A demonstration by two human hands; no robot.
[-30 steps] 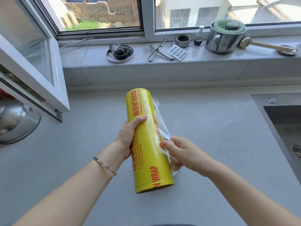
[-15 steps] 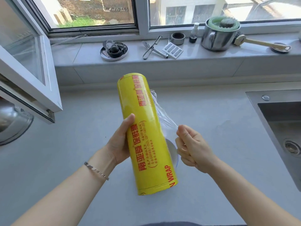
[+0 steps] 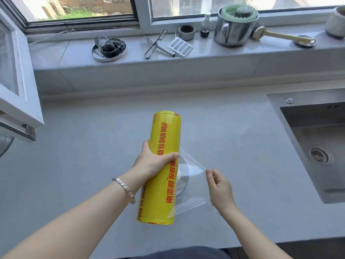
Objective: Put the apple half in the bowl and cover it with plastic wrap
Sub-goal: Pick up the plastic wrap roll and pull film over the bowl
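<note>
My left hand (image 3: pixel 153 163) grips a yellow roll of plastic wrap (image 3: pixel 164 165) around its middle, holding it tilted over the grey counter (image 3: pixel 74 165). My right hand (image 3: pixel 219 187) pinches the free edge of the clear film (image 3: pixel 190 165) and holds a short stretch of it out to the right of the roll. Beneath the film and partly behind the roll sits a white bowl (image 3: pixel 184 180), of which only a piece of the rim shows. The apple half is hidden from view.
A steel sink (image 3: pixel 317 143) is set into the counter at the right. The windowsill behind holds a round tray of small items (image 3: pixel 109 49), a peeler (image 3: pixel 156 43), a steel pot (image 3: pixel 235 28) and a brush (image 3: pixel 283 36). An open window sash (image 3: pixel 16 90) juts in at the left.
The right hand has moved right and pulled a sheet of film off the roll. The left hand shifted its grip as the roll turned. The camera has tilted, so the roll sits lower in view.
</note>
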